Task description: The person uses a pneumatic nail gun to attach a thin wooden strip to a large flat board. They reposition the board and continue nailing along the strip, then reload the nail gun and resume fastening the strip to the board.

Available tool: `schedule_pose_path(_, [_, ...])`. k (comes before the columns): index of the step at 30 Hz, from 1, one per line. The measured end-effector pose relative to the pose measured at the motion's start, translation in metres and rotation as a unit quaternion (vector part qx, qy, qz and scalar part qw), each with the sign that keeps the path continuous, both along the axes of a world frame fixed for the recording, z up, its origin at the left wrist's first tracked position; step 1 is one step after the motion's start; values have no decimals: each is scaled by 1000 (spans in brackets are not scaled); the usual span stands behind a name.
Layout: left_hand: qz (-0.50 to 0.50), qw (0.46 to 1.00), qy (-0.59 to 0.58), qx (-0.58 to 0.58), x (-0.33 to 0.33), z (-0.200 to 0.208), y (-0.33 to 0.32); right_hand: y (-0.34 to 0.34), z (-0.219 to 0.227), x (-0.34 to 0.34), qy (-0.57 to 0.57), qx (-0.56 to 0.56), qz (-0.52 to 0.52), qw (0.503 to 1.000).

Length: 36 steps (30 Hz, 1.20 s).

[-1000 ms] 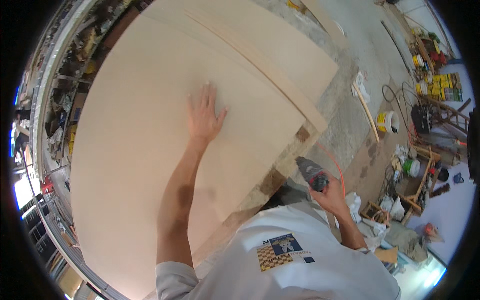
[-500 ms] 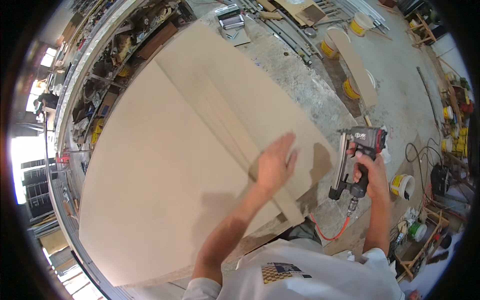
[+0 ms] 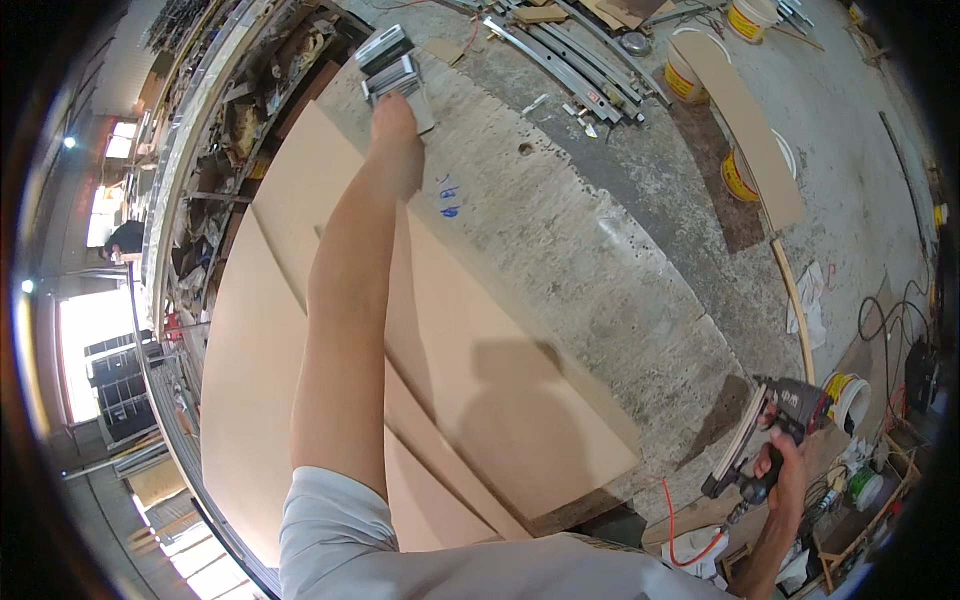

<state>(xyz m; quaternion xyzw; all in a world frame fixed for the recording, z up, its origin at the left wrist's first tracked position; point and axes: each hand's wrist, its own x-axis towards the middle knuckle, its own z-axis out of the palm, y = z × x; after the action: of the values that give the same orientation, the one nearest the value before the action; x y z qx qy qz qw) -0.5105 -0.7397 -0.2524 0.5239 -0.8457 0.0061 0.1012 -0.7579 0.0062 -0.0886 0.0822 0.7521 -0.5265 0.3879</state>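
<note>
My left hand [image 3: 394, 116] is stretched far forward to an open box of silvery nail strips [image 3: 394, 78]. Its fingers are drawn together against the strips, their tips mostly hidden. In my right hand [image 3: 784, 458], off to the right, is a black and red nail gun [image 3: 793, 408], gripped by its handle, with an orange air hose [image 3: 690, 560] running from its base. A large beige board [image 3: 480, 390] lies in front of me, with a long narrow wooden strip [image 3: 450, 465] across it. My left forearm covers part of both.
Under the board is a rough concrete-like slab [image 3: 590, 270]. Metal bars [image 3: 570, 65] lie beyond it. To the right, a beige plank [image 3: 745, 130] rests over buckets [image 3: 685, 85]. A cluttered shelf [image 3: 240, 120] stands at the left, and a black cable [image 3: 880, 315] coils on the floor.
My left hand has left the wooden strip and reached forward to the nail strips. My right hand has moved lower and rightward with the nail gun. The view has shifted too.
</note>
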Motion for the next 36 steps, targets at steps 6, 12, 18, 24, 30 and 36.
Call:
schedule_pose_path(6, [51, 999, -10, -3, -13, -6, -2, -4, 1, -1, -29, 24, -46, 998])
schedule_pose_path(12, [101, 956, 227, 156, -19, 24, 61, -18, 13, -9, -63, -24, -12, 998])
schedule_pose_path(18, [-14, 905, 269, 329, 29, 131, 264, -34, 43, 0, -60, -124, 51, 989])
schedule_pose_path(24, [64, 958, 200, 195, 129, 175, 474, -31, 77, 59, -92, -140, 85, 982])
schedule_pose_path(30, [95, 973, 143, 157, 219, 151, 539, -9, 101, 144, -87, -173, 147, 970])
schedule_pose_path(36, [2, 935, 304, 185, 221, 176, 596, 4, 131, 214, -106, -219, 154, 958])
